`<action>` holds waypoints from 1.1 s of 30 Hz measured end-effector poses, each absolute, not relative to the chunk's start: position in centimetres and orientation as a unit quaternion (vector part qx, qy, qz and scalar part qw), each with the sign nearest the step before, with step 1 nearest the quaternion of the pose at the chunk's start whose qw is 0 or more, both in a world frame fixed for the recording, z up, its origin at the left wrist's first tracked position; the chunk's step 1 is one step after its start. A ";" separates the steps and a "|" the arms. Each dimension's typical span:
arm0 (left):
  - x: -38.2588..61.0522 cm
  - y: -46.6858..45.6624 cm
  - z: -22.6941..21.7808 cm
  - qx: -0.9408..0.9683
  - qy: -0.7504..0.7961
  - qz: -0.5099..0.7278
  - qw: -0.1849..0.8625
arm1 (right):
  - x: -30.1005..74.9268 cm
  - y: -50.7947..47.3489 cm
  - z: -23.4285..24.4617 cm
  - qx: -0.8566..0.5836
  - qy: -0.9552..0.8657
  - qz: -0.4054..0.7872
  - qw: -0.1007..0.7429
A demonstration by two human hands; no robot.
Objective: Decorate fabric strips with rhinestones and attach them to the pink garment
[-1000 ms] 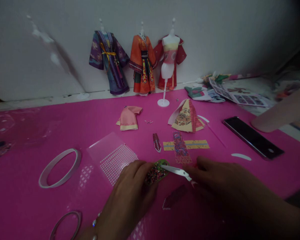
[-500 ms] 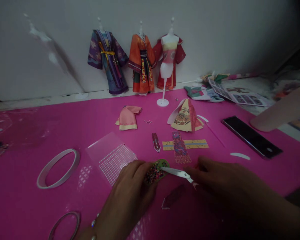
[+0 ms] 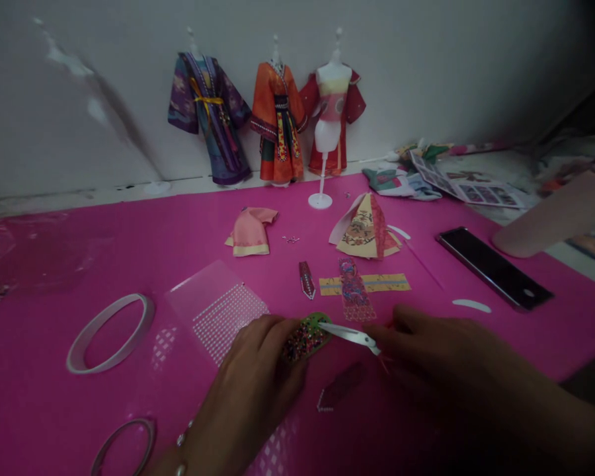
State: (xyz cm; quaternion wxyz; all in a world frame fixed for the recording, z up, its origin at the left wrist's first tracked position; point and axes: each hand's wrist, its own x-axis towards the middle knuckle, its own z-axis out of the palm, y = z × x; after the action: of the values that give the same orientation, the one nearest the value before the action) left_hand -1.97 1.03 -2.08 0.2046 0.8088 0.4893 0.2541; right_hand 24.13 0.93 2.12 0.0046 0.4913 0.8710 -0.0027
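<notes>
My left hand [image 3: 258, 380] rests low in the middle of the pink mat [image 3: 79, 410], its fingers closed on the edge of a small green oval tray of coloured beads [image 3: 308, 337]. To its right, my right hand [image 3: 436, 350] pinches white tweezers [image 3: 350, 336] whose tips point left into the tray. A dark gem-edged paper piece [image 3: 338, 389] lies just below the tweezers. A sheet of small rhinestone stickers [image 3: 223, 314] sits left of the tray.
Three paper robes on small mannequins [image 3: 277, 109] stand against the back wall. Folded paper garments [image 3: 250, 231], a patterned skirt [image 3: 364, 231] and a sash strip [image 3: 364, 285] lie mid-mat. Tape rings [image 3: 110, 324] sit left. A black phone [image 3: 493, 268] and leaflets [image 3: 469, 188] lie right.
The view has drifted slightly, so everything sits a little lower-left to upper. Both hands hold almost the same pose, tweezers still at the bead tray.
</notes>
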 end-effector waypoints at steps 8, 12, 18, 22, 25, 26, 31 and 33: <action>-2.0 1.0 -1.9 0.818 0.482 0.256 0.182 | 24.1 0.8 2.3 0.494 0.869 -0.025 0.014; -2.0 1.0 -1.8 0.814 0.482 0.263 0.188 | 24.3 0.7 2.2 0.487 0.873 -0.025 0.010; -2.0 1.0 -2.0 0.807 0.489 0.258 0.208 | 24.2 0.9 2.2 0.480 0.877 -0.023 0.000; -2.0 1.0 -2.3 0.803 0.493 0.262 0.209 | 24.0 0.9 2.4 0.490 0.871 -0.029 0.012; -2.0 0.9 -2.4 0.802 0.489 0.271 0.212 | 23.9 1.0 2.4 0.495 0.868 -0.036 0.005; -2.0 0.9 -2.3 0.801 0.488 0.271 0.217 | 23.9 1.0 2.4 0.494 0.869 -0.039 0.001; -1.9 1.0 -2.2 0.796 0.490 0.274 0.228 | 23.6 1.2 2.4 0.495 0.868 -0.037 0.002; -1.9 1.0 -2.2 0.797 0.491 0.273 0.223 | 23.6 1.2 2.4 0.496 0.867 -0.038 0.008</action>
State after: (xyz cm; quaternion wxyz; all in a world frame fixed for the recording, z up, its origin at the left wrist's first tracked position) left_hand -1.93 1.01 -2.15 0.2234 0.7966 0.4910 0.2728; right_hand 23.57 1.20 2.37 0.0083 0.4964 0.8673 -0.0375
